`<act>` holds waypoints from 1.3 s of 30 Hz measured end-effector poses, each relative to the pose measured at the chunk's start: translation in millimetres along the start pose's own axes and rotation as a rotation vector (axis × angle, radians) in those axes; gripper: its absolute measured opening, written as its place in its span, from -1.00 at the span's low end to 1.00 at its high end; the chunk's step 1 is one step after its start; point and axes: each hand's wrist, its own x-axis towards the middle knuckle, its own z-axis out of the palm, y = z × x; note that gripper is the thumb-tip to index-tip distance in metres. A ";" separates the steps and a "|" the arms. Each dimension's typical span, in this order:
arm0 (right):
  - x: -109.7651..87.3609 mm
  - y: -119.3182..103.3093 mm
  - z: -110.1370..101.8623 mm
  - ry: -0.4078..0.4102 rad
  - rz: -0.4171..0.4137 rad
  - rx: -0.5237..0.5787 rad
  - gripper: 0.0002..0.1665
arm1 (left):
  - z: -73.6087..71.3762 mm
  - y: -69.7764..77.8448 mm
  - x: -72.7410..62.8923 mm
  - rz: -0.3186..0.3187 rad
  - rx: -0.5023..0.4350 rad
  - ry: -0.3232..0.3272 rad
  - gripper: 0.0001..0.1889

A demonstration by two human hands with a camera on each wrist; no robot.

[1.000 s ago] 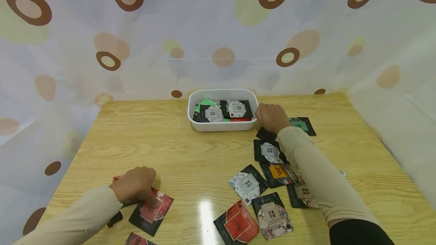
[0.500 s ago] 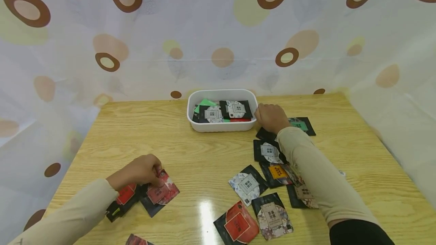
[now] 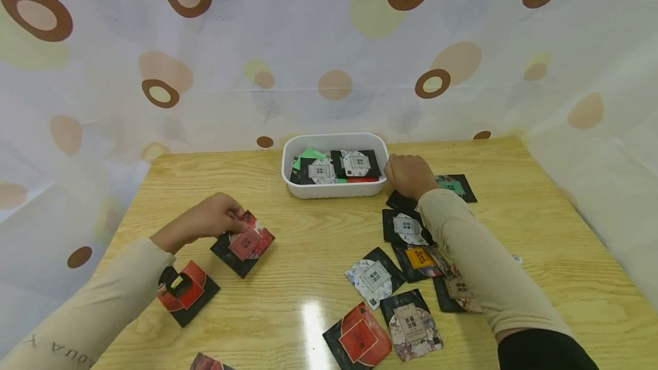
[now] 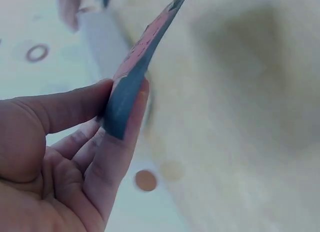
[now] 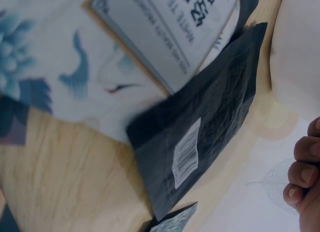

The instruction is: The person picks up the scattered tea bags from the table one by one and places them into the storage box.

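My left hand (image 3: 216, 221) pinches a red-and-black tea packet (image 3: 244, 244) by its far edge, above the left side of the table. In the left wrist view the packet (image 4: 135, 61) stands edge-on between thumb and fingertips. My right hand (image 3: 411, 177) is at the right end of a white plastic box (image 3: 334, 190), fingers curled, gripping its rim. Several packets lie inside the box, black-and-white ones on top. The right wrist view shows curled fingers (image 5: 302, 174) beside the box wall (image 5: 300, 46), with a packet printed WHITE TEA (image 5: 170, 41) nearby.
A red-and-black packet (image 3: 194, 296) lies under the left wrist, another (image 3: 208, 362) at the near edge. Several packets cover the right side, including a red one (image 3: 357, 338), a floral one (image 3: 411, 324) and a green-labelled one (image 3: 454, 187). A patterned curtain (image 3: 329, 44) hangs behind the table.
My left hand has picked the red-and-black tea packet up off the table and carried it forward, uncovering the packet under the wrist. The right hand stays at the box.
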 end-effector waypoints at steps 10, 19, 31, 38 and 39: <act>1.5 0.6 0.3 -0.012 0.003 -0.009 -0.58 | -34.9 34.4 32.6 -0.047 -0.105 0.163 -0.73; 1.7 3.0 1.1 -0.028 0.006 -0.012 -0.58 | -36.5 52.5 89.0 -0.092 -0.331 0.268 -0.65; 0.3 -4.1 -1.0 -0.034 0.013 0.003 -0.58 | -1.0 77.0 153.9 -0.069 -0.571 0.280 -0.89; 3.0 -9.1 -0.9 -0.002 -0.007 0.000 -0.59 | 18.3 78.5 169.7 -0.083 -0.497 0.250 -0.78; 3.1 -9.5 -1.1 -0.002 -0.009 0.001 -0.59 | 20.6 78.1 171.0 -0.080 -0.466 0.251 -0.77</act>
